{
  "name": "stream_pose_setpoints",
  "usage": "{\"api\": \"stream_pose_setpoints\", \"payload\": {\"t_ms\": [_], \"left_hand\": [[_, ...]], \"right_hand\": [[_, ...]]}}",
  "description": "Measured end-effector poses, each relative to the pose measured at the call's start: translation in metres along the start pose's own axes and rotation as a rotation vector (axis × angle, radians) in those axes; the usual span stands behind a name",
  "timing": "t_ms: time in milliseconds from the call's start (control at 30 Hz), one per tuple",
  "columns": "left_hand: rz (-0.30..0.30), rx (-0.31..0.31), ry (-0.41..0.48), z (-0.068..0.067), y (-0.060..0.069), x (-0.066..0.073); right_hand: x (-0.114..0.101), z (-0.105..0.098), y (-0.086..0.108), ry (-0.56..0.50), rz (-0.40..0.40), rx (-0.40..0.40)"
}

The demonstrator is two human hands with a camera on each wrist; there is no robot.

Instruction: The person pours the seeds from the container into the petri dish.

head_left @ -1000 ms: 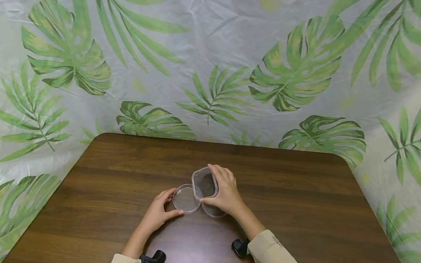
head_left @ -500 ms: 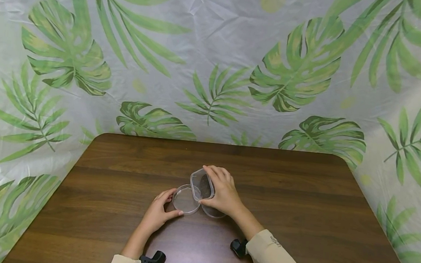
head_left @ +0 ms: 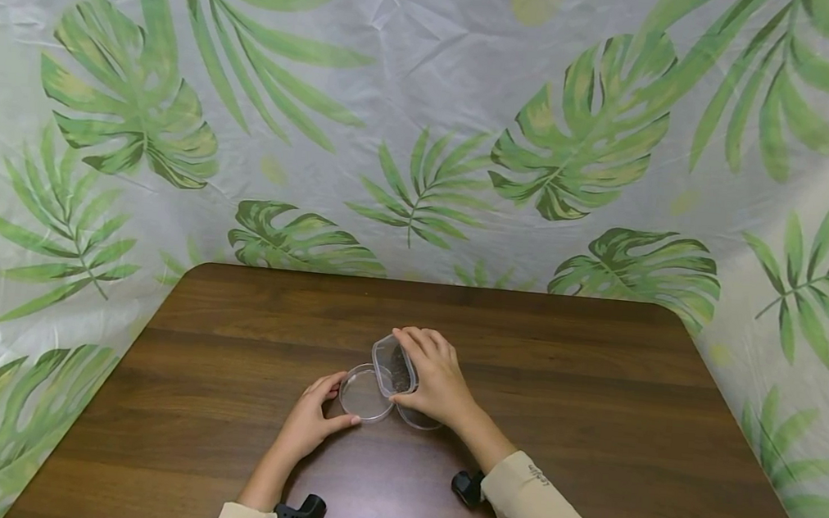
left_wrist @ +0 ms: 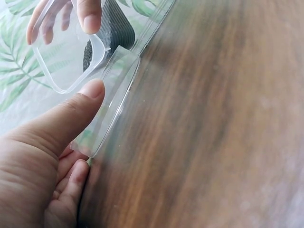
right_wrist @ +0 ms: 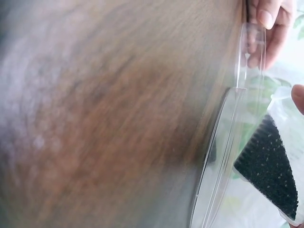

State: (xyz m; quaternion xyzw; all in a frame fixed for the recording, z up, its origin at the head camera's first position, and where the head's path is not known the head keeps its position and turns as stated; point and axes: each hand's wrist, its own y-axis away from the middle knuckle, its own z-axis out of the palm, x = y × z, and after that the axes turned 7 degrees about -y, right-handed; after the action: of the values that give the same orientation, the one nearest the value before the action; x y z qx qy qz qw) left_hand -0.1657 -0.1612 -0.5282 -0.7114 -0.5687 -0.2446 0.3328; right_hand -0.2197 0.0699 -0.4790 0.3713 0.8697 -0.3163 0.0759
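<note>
A clear round petri dish [head_left: 357,405] lies on the table, its sides held between the thumb and fingers of my left hand [head_left: 308,418]. My right hand [head_left: 439,380] grips a clear plastic tub [head_left: 382,361] by its rim and side, tilted leftward above the dish. Dark granular material [right_wrist: 270,164] has slid toward the tub's low side, and in the left wrist view the tub's open mouth faces the dish. A second clear round dish [head_left: 418,421] sits against the first one's right side, partly hidden under the tub and right hand. I cannot tell whether grains lie in either dish.
The brown wooden table [head_left: 221,439] has rounded far corners. Behind it hangs a leaf-patterned curtain [head_left: 460,74]. Black wrist cameras [head_left: 301,513] are strapped near both sleeves.
My right hand has moved slightly left and tipped the tub further over the left dish. The dark material's visible shape has shifted inside it. My left hand and both dishes have stayed put.
</note>
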Motion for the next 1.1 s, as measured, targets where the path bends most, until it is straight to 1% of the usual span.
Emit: {"api": "stream_pose_setpoints", "payload": {"t_ms": [200, 467, 767, 1100], "left_hand": [[0.000, -0.001, 0.000, -0.0001, 0.0002, -0.0002], [-0.005, -0.003, 0.003, -0.0007, 0.0004, 0.0006], [0.004, 0.001, -0.006, 0.0002, -0.0002, -0.0009], [-0.005, -0.003, -0.011, 0.0007, 0.0002, -0.0020]], "right_hand": [[-0.0009, 0.0003, -0.0009, 0.005, -0.030, -0.002], [-0.0034, -0.0005, -0.0030, 0.038, -0.049, -0.012], [-0.0025, 0.0024, -0.0027, 0.086, -0.087, 0.003], [-0.0030, 0.0047, -0.0038, 0.102, -0.132, 0.013]]}}
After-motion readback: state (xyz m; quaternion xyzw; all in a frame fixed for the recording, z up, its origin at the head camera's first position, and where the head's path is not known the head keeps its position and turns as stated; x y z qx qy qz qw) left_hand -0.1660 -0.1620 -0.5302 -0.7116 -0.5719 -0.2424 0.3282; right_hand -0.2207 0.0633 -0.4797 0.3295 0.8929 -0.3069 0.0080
